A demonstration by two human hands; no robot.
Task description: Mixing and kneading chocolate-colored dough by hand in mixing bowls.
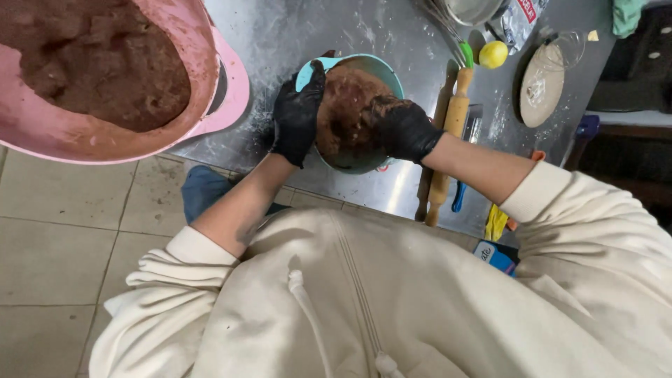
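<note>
Brown dough sits in teal bowl, centre of steel table. Left hand, black-gloved, grips the bowl's left rim. Right hand pressed closed onto dough. Pink bowl far left, rolling pin just right.

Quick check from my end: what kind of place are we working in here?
Likely a kitchen or bakery: a floured steel worktop, a wooden rolling pin, and brown dough in a teal bowl and pink tub.
</note>
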